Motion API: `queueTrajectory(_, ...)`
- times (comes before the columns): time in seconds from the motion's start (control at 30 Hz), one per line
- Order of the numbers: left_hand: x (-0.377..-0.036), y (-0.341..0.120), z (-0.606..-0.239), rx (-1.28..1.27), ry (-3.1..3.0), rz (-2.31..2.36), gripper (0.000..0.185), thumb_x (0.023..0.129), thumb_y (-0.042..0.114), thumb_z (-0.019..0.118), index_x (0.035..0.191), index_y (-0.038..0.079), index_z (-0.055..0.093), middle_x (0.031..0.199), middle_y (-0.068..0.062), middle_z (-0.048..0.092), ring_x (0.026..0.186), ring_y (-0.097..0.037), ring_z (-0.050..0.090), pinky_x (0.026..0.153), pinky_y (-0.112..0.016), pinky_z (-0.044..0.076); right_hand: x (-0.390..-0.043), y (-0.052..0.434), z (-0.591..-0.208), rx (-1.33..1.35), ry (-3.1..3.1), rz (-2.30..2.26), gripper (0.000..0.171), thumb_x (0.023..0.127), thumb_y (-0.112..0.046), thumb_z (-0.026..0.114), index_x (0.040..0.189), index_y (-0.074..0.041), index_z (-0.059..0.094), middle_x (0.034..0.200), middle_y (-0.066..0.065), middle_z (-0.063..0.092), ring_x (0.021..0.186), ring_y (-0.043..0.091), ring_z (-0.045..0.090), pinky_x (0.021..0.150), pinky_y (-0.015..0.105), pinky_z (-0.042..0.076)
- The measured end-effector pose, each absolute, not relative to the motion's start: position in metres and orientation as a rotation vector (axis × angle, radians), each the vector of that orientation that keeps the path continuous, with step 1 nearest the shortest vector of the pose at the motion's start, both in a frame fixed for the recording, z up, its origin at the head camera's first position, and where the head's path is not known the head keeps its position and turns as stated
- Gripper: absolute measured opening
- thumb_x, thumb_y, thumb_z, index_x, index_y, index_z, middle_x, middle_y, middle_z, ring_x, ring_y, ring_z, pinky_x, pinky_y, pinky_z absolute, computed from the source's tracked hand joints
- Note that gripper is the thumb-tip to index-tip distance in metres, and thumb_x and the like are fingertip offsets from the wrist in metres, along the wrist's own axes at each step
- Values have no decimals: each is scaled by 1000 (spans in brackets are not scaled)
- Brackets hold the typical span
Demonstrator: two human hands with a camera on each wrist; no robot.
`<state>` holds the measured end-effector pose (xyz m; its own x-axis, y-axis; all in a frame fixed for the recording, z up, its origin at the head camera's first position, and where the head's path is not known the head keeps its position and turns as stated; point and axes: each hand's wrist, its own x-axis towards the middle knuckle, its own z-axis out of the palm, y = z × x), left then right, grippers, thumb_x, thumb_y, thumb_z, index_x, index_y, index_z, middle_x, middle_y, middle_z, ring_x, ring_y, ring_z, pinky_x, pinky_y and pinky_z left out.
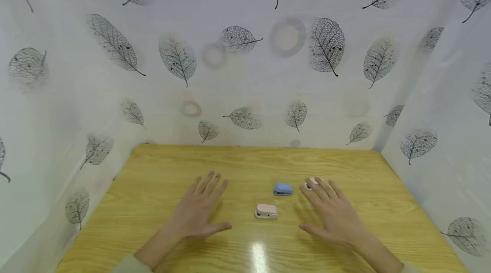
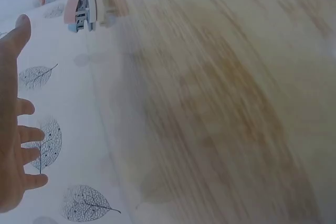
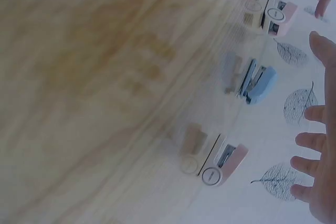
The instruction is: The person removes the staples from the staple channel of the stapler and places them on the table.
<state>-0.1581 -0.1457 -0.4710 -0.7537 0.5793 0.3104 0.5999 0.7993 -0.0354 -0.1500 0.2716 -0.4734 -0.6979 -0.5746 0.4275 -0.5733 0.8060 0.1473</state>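
Three small staplers rest on the wooden table. In the head view a pink-and-white stapler (image 1: 266, 211) lies nearest, between my hands. Behind it and slightly right sits a blue stapler (image 1: 283, 189). A second pink stapler (image 3: 236, 163) shows whole in the right wrist view; in the head view my right fingers partly cover it. My left hand (image 1: 195, 213), fingers spread and thumb pointing right, holds nothing and is left of the near pink stapler. Spread too, my right hand (image 1: 333, 213) holds nothing, its fingertips overlapping the far pink stapler in the head view.
The yellow wood-grain table (image 1: 161, 166) is bounded at the back and both sides by white sheeting (image 1: 245, 89) printed with dark leaves. A bright light reflection (image 1: 259, 258) lies on the table's near part.
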Motion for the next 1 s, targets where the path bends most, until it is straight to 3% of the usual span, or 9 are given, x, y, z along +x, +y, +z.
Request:
queueTrajectory(0.1,-161,-139,-472,-957,-2677,-80,106,84,79,66,162,12,40,167,-16,42,158,-39,37,125,-60,34,-153,262,-471,915,-2512,-13,94,81,-73,73,152,-15,54,156,13,57,142,39,55,135,48,12)
queueTrajectory(0.23,-165,-129,-475,-1026,-2677,-59,102,86,80,63,160,13,44,165,-14,46,157,-38,40,124,-59,36,-157,247,-466,987,-2497,-52,89,87,-75,66,150,-14,57,152,12,61,138,38,59,116,57,43)
queueTrajectory(0.3,-168,-124,-478,-1058,-2678,-32,101,87,82,60,159,14,45,164,-14,47,156,-37,41,124,-58,38,-159,240,-465,1021,-2500,-73,85,89,-75,63,149,-14,59,148,12,63,135,37,61,113,57,49)
queueTrajectory(0.5,-173,-110,-486,-1158,-2685,77,97,89,86,51,157,17,48,161,-10,53,153,-33,45,121,-53,44,-164,220,-464,1105,-2549,-85,83,87,-69,72,147,-14,60,139,8,67,124,30,65,103,52,56)
queueTrajectory(0.67,-176,-101,-490,-1222,-2666,78,89,93,82,48,155,17,50,157,-9,56,150,-32,50,119,-51,46,-170,211,-469,1162,-2567,-182,76,90,-68,69,144,-15,62,136,4,69,121,23,65,98,42,56)
queueTrajectory(1.0,-181,-77,-493,-1246,-2830,28,72,104,68,43,154,15,50,154,-5,58,147,-26,52,120,-48,45,-181,198,-477,1281,-2456,-231,46,94,-57,71,122,-20,71,108,-5,72,98,13,68,82,31,57)
